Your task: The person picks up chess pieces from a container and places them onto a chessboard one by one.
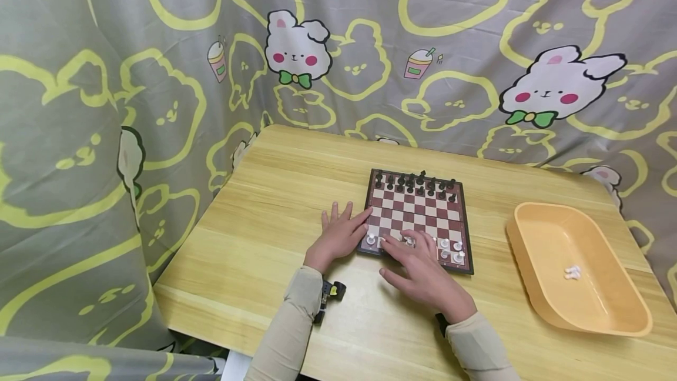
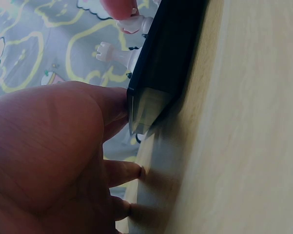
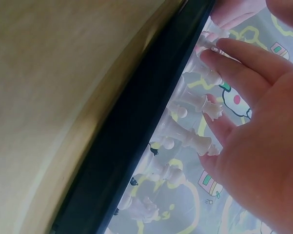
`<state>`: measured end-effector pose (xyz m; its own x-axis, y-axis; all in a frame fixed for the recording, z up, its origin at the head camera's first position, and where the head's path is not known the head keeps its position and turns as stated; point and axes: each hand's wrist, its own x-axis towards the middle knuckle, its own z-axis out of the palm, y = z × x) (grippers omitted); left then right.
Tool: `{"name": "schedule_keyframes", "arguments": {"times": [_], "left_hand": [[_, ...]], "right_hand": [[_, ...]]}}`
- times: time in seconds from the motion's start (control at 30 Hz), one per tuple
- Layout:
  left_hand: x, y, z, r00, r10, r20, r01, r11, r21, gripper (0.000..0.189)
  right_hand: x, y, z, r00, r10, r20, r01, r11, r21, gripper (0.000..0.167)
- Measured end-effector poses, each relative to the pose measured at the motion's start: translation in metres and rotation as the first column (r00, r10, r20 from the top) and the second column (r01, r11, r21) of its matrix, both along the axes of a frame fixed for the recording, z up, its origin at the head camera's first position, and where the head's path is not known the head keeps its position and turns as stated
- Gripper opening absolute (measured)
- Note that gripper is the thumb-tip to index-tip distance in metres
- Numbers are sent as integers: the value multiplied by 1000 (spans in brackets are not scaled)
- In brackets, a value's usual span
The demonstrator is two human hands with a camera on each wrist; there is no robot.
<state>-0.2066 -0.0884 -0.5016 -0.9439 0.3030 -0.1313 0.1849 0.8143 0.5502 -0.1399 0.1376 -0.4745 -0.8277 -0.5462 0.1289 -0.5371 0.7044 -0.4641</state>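
A folding chessboard [image 1: 466, 240] with dark red and white squares lies on the table. My left hand [image 1: 338, 239] is at its left edge, fingers spread, thumb and forefinger against the side of the board. Over the near rows reaches my right hand [image 1: 423, 272], fingers stretched out and thumb held apart. Its fingertips touch a white chess piece [image 2: 136, 23] beside the white rook [image 2: 114, 53] in the near left corner. More white pieces, including a crowned one [image 3: 200, 142], stand under and beside the right hand, partly hidden by it. Black chess pieces [image 1: 421, 190] fill the two far rows.
To the right stands an orange plastic tub [image 1: 534, 287] with a few small white pieces [image 1: 572, 272] on its floor. The wooden table [image 1: 275, 193] is bordered at the back and left by a patterned curtain [image 1: 359, 69].
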Motion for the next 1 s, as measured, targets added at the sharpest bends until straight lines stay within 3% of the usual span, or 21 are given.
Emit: {"name": "schedule_keyframes", "arguments": {"times": [0.3,0.5,0.6,0.7,0.77,0.83,0.9,1.0], "left_hand": [[0,0,-1,1000,-1,-1,1,1000,-1,51],[-1,0,-1,1000,0,0,0,1000,6,51],[-1,1,-2,1000,-3,4,3,1000,13,51],[-1,1,-2,1000,-6,10,6,1000,17,52],[-2,1,-3,1000,-8,14,8,1000,13,52],[-2,1,-3,1000,-7,17,7,1000,13,52],[-2,1,-2,1000,-5,19,5,1000,14,52],[-2,1,-1,1000,-3,20,2,1000,13,52]], "right_hand": [[-1,1,-1,1000,-7,-4,7,1000,-14,61],[-5,10,0,999,-16,37,21,992,-125,57],[-11,27,4,997,-73,24,76,973,-216,51],[-18,54,14,982,-188,11,182,936,-301,45],[-21,77,20,958,-285,-17,260,897,-356,43],[-21,101,25,920,-391,-14,354,848,-395,43],[-20,124,27,856,-517,12,471,769,-432,45],[-15,156,26,728,-682,73,645,644,-411,50]]}}
